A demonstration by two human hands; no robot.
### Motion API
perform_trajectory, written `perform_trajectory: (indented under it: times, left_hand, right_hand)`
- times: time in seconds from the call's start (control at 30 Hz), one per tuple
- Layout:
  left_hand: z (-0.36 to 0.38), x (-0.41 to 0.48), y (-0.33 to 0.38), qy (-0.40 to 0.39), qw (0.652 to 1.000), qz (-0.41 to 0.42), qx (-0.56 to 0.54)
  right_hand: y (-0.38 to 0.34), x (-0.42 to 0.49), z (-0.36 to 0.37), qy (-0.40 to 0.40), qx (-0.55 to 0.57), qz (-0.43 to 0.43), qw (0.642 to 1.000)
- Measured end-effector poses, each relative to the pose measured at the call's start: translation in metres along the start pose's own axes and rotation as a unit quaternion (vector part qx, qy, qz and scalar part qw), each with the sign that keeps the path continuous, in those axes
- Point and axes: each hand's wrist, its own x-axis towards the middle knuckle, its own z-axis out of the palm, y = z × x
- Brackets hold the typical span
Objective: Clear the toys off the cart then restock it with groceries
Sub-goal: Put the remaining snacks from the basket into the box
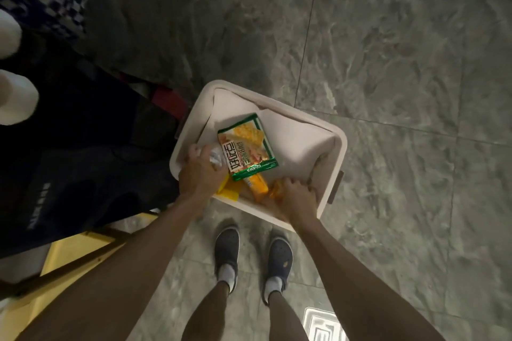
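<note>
A white plastic bin [336, 152] stands on the floor in front of my feet. Inside it lie a green snack packet [246, 148] with orange crackers pictured on it, an orange packet [257, 187] and a yellow packet [228, 192]. My left hand [199, 171] reaches into the bin's left side, its fingers closed on a crinkly clear wrapper [214, 156] beside the green packet. My right hand [297, 195] is in the bin's near right corner, closed on a small orange packet [277, 191].
Grey marble floor tiles [388, 63] spread to the right and beyond the bin. A dark bag or cloth mass [83, 147] with a red part [169, 98] lies left of the bin. A yellow surface [69, 257] sits at lower left. Two white round objects [16, 102] are at the far left.
</note>
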Motion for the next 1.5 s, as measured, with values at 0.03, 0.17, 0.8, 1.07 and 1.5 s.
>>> perform_trajectory:
  times: [0.03,0.17,0.8,1.07,1.5]
  left_hand:
    - [-0.005,-0.002,0.0,0.006,1.0,0.002,-0.004]
    - [-0.038,-0.017,0.004,0.026,0.999,0.006,-0.027]
    - [-0.323,-0.174,0.105,0.119,0.94,0.203,-0.246]
    - [-0.375,-0.225,0.094,0.208,0.932,0.183,-0.232]
    - [-0.414,-0.364,-0.048,0.375,0.897,-0.038,-0.23]
  right_hand:
    - [-0.001,-0.003,-0.004,0.014,0.004,-0.004,1.0]
    - [-0.002,-0.022,-0.037,0.042,0.081,-0.021,0.996]
    - [-0.034,-0.23,-0.353,0.282,0.368,-0.013,0.886]
    - [-0.055,-0.267,-0.398,0.296,0.359,-0.138,0.874]
    - [-0.231,-0.309,-0.388,0.163,0.264,-0.418,0.854]
